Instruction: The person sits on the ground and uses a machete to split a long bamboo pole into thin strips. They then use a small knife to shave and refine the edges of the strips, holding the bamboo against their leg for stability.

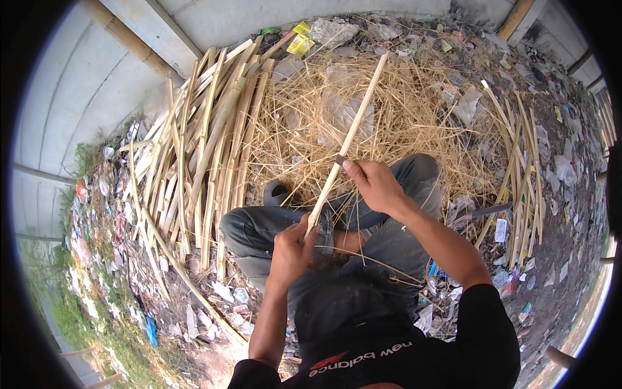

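A long pale bamboo strip (360,117) slants up and away over my crossed legs. My left hand (293,254) is closed round its lower end. Midway along the strip, my right hand (377,187) is closed, thumb and fingers pinching a small dark piece (340,159) against it. Most of that piece is hidden, so I cannot tell its kind. Thin straw-like shavings (414,123) lie heaped beyond my knees, beneath the strip's far part.
On the left, many bamboo strips (220,129) lean in a pile near a pale wall (84,84). A smaller bundle of strips (521,175) lies to the right. Scattered litter (551,149) covers the ground. A dark grey round object (276,192) sits by my left knee.
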Demonstrator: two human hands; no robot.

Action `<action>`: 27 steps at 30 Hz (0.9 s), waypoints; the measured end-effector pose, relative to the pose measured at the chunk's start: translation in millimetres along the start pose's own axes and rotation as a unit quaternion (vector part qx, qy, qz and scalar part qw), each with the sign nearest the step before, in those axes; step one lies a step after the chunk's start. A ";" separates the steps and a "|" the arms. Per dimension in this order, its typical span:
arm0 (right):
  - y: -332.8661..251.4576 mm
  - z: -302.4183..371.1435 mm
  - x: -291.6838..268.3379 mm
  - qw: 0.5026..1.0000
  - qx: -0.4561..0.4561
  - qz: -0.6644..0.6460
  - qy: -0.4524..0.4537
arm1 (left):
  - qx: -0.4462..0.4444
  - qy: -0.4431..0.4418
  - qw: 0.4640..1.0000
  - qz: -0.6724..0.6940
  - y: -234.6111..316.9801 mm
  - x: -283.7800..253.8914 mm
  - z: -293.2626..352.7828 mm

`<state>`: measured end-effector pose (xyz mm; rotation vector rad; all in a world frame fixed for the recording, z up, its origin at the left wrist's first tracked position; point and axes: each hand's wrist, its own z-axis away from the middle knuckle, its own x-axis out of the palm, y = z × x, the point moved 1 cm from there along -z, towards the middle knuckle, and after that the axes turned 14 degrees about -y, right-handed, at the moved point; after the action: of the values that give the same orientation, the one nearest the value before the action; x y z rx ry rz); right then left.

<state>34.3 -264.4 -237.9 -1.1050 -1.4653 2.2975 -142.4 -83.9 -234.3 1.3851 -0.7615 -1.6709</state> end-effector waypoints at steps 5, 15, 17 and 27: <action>-2.6 19.7 51.3 0.990 -0.141 -0.020 0.017 | 0.034 -0.003 0.999 0.008 -3.0 3.0 -11.0; -6.7 20.3 40.1 0.997 -0.064 -0.017 -0.038 | 0.046 0.015 0.999 0.023 -1.9 10.0 -17.5; 5.5 16.1 43.7 0.996 -0.037 -0.060 -0.059 | 0.015 0.002 1.000 0.014 5.3 8.7 -16.0; 2.2 23.5 47.4 0.996 -0.093 -0.013 -0.006 | 0.023 -0.003 1.000 -0.006 8.9 7.7 -17.8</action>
<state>-14.4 -256.9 -257.3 -1.1118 -1.7176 2.1900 -123.6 -94.1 -234.2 1.4203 -0.8014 -1.6759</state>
